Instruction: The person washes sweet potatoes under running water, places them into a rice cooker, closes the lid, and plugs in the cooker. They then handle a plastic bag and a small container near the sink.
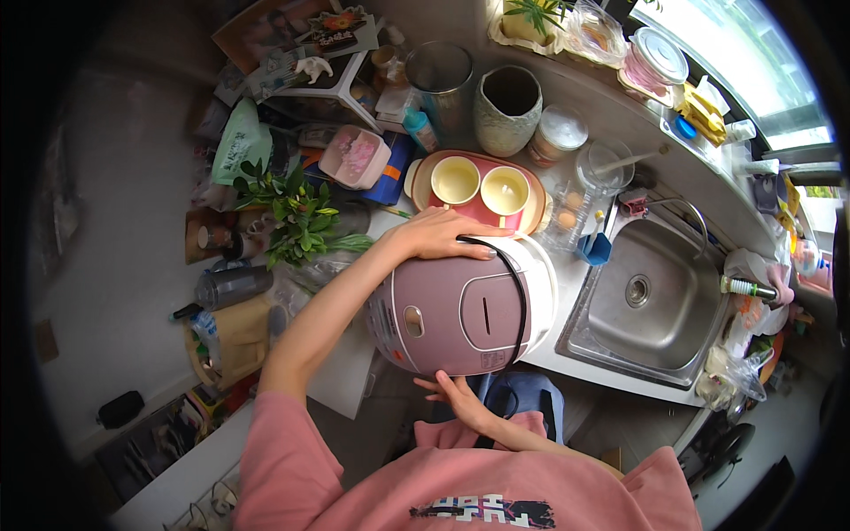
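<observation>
A mauve and white rice cooker [441, 308] with its lid closed fills the middle of the view, over the front edge of the counter. My left hand [445, 235] lies across its far side, fingers spread over the rim beside a black power cord [521, 302]. Against the near side rests my right hand [458, 398], its fingertips at the lower edge; part of its grip is hidden under the cooker. The cord loops over the cooker and hangs down by my clothing. Just beyond my left hand, two pale yellow cups [455, 180] stand on an oval tray [536, 192].
A steel sink [657, 292] is set in the counter to the right. Between it and the tray are a plastic egg carton [564, 219] and a blue cup [593, 249]. A leafy plant [299, 212] stands left, a rough stone-like vase [508, 113] behind.
</observation>
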A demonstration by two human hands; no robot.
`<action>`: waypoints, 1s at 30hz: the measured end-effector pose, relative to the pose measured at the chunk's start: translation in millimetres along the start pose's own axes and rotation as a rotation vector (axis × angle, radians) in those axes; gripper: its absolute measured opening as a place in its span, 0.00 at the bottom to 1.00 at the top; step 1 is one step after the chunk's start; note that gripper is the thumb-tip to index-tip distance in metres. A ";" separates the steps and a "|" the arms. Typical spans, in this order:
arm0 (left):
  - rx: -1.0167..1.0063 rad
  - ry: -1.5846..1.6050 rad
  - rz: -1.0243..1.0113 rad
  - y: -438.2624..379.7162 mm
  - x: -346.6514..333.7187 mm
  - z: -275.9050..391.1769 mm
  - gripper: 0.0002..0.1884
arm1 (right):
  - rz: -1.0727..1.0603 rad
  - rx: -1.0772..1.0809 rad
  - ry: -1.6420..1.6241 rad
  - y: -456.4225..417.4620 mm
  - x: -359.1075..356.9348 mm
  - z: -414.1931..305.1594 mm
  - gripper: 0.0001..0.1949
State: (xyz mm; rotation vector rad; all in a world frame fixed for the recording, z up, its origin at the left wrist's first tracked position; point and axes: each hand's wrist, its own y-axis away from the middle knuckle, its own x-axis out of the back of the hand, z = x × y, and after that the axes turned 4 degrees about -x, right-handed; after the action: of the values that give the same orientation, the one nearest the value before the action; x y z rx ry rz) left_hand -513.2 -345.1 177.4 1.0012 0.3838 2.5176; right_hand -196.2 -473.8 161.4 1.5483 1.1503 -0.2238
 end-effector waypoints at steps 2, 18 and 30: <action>-0.074 0.033 0.041 -6.2 -3.3 -7.2 0.31 | 0.003 -0.006 -0.033 -1.9 -8.2 -0.2 0.41; -0.278 -0.835 0.980 42.2 27.2 124.6 0.22 | 0.286 0.549 1.337 110.0 -54.3 -152.3 0.17; 0.053 -0.781 1.363 82.5 72.3 254.2 0.17 | 0.580 0.849 0.867 119.7 48.5 -162.7 0.09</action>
State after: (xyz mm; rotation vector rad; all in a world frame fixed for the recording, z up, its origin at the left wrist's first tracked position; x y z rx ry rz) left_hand -404.6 -358.2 431.7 2.7694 -0.7223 2.6520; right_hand -151.2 -297.9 262.4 2.8252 1.2320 0.4651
